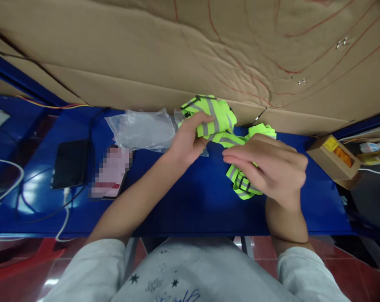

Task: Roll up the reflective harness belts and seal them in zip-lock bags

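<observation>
My left hand is closed around the folded upper part of a neon yellow strap bundle with grey stripes, its thumb lying on top. From there the strap runs right, passing behind my right hand. That hand is raised over the right part of the bundle, fingers pressed together and pointing left; whether anything is pinched in them is hidden. A black buckle shows on the lower loop, beneath the right fingers. Clear plastic bags lie just left of my left hand.
The blue table bears a black power bank with a white cable, and a phone at left. An open cardboard box with orange contents is at right. Brown cardboard rises behind the table.
</observation>
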Available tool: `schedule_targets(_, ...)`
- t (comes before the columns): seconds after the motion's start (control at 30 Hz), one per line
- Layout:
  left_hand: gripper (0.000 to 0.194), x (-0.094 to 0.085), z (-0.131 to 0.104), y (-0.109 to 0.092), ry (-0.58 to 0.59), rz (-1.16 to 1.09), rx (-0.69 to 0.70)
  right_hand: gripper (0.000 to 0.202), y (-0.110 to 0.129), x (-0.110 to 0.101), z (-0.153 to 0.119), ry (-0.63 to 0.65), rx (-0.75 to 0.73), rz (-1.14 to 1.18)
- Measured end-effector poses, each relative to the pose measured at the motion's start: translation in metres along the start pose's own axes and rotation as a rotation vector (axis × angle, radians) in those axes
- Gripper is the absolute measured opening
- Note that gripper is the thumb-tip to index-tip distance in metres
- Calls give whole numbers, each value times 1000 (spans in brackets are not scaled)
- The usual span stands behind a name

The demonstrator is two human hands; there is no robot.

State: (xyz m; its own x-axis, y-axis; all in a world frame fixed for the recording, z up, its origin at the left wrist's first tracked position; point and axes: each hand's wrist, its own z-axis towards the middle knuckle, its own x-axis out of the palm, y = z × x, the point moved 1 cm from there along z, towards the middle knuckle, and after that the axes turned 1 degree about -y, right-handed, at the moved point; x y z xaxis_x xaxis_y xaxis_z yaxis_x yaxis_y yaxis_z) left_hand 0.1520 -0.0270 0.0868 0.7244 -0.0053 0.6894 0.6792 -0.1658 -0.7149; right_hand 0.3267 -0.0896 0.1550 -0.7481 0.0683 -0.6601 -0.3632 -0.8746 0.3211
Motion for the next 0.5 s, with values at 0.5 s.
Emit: schedule_targets(0.5,20,3,-5,18,137,36,-163,30,-24,0,-6,238,82,-127)
